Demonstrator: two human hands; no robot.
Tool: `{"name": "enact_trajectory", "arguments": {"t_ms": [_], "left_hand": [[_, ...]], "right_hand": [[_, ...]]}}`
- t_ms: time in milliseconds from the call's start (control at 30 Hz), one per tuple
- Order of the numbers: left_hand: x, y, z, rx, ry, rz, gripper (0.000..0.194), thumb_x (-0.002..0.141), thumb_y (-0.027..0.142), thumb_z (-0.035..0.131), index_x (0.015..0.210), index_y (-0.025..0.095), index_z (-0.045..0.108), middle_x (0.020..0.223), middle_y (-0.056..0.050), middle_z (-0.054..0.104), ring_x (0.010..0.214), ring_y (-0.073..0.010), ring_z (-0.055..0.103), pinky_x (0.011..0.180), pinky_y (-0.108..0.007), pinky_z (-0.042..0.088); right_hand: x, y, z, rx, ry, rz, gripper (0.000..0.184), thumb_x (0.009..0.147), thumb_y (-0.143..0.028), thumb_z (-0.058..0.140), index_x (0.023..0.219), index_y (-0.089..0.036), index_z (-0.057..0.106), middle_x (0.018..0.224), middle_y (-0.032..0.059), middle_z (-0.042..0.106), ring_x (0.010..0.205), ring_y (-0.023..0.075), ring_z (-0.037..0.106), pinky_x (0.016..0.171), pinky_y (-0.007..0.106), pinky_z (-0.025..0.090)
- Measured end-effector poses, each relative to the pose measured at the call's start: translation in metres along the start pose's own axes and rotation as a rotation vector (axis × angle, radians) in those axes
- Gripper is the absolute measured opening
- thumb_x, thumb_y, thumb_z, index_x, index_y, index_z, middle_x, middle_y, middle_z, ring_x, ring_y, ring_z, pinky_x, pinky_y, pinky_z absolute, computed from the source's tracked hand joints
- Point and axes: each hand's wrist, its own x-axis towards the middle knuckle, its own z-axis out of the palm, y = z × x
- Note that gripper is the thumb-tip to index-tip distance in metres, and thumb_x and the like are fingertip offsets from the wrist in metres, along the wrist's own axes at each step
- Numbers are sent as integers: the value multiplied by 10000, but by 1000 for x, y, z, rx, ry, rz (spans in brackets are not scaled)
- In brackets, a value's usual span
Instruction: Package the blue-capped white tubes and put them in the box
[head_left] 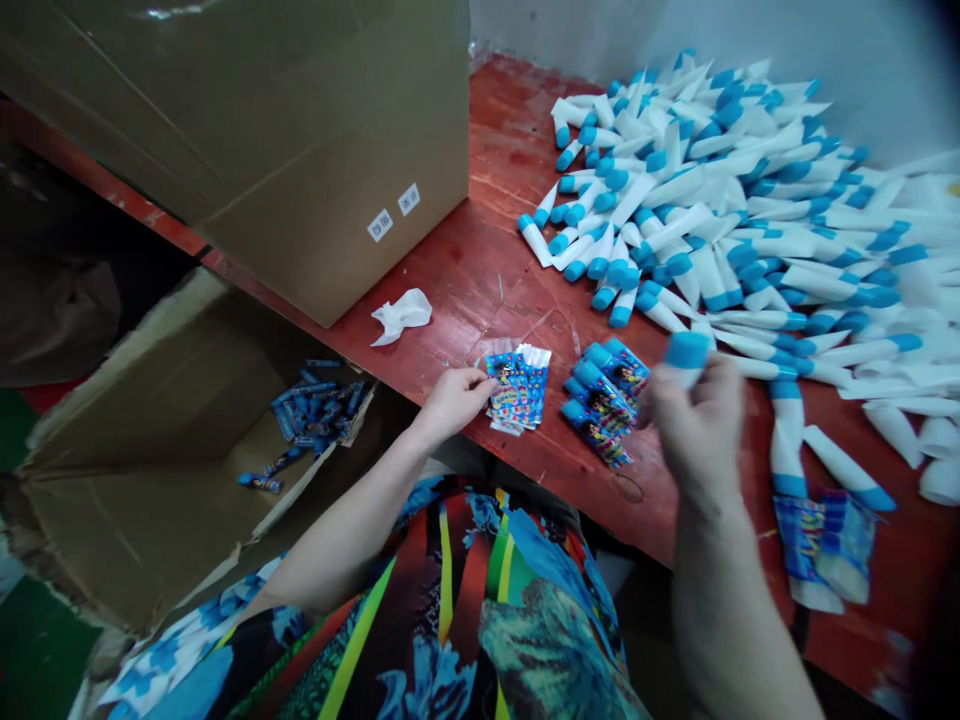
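My left hand [454, 400] pinches the edge of a small stack of blue printed sleeves [519, 388] lying on the red table [480, 270]. My right hand [694, 425], blurred by motion, is closed on a white tube with a blue cap [686, 352], held just above the table. Between my hands lies a bunch of tubes in printed wrappers [604, 400]. A big heap of bare white tubes with blue caps [750, 200] covers the table's far right.
A large closed cardboard box [285, 130] stands on the table at the left. Below the table's edge an open carton [165, 470] holds several wrapped tubes [315, 415]. A crumpled white scrap [403, 315] lies near the box. More printed sleeves [821, 540] lie at the right.
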Motion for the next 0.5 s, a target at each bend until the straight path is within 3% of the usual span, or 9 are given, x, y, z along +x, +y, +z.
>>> {"name": "enact_trajectory", "arguments": {"t_ms": [33, 133, 200, 333, 500], "left_hand": [[0, -1, 0, -3, -10, 7, 303, 887, 364, 580, 651, 178, 625, 624, 1, 613, 650, -156, 564, 647, -275, 398], [-2, 0, -2, -2, -2, 25, 307, 895, 375, 577, 662, 178, 611, 633, 7, 597, 652, -149, 534, 630, -268, 375], [-6, 5, -4, -18, 39, 31, 305, 899, 378, 580, 670, 177, 597, 640, 13, 575, 648, -136, 500, 617, -261, 348], [-16, 20, -5, -228, 8, 11, 298, 900, 393, 607, 694, 181, 567, 585, 43, 474, 560, -97, 407, 557, -242, 288], [-24, 32, 2, -475, -100, -104, 336, 869, 490, 697, 769, 177, 622, 482, 66, 423, 418, -70, 331, 461, -243, 198]], "right_hand": [[-10, 2, 19, 7, 10, -14, 358, 887, -544, 717, 1118, -337, 538, 920, 10, 670, 844, 262, 634, 709, 406, 506], [-32, 13, 71, 45, -194, 17, 399, 823, -500, 765, 1093, -274, 578, 1000, 25, 724, 878, 240, 674, 771, 392, 538], [-38, 20, 93, 66, -193, 73, 405, 813, -501, 745, 1087, -255, 575, 990, 35, 737, 889, 242, 682, 779, 388, 544], [-37, 24, 105, 176, -52, 134, 427, 792, -533, 742, 1061, -257, 560, 940, 21, 723, 816, 219, 666, 741, 369, 551], [-31, 12, 102, 192, -81, 134, 437, 712, -475, 812, 1014, -259, 582, 887, -13, 697, 788, 201, 640, 757, 365, 554]]}}
